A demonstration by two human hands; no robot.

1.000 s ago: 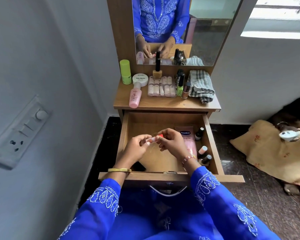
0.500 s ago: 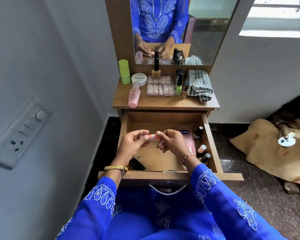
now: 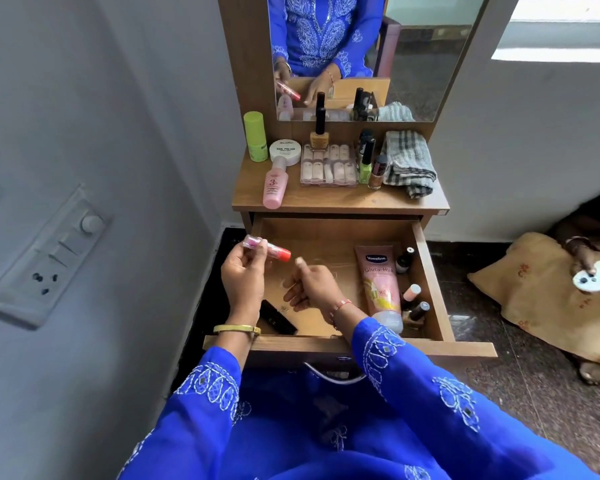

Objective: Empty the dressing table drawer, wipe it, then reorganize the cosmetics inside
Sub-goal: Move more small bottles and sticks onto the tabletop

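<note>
The left hand (image 3: pixel 243 271) is pinching a small pink tube (image 3: pixel 266 249) up over the drawer's (image 3: pixel 430 271) left side, while the right hand (image 3: pixel 309 287) is hanging loose, holding nothing

left hand (image 3: pixel 244 276): pinches a small pink tube (image 3: pixel 267 249) with an orange-red end, above the drawer's left edge | right hand (image 3: pixel 310 288): loosely curled, holds nothing, over the drawer (image 3: pixel 430 271) | drawer: open; lotion tube (image 3: pixel 380 282) and small bottles (image 3: pixel 411 292) at right, black case (image 3: pixel 278 318) front left | table (image 3: pixel 326 199): cosmetics, folded checked cloth (image 3: pixel 409 161)
</note>
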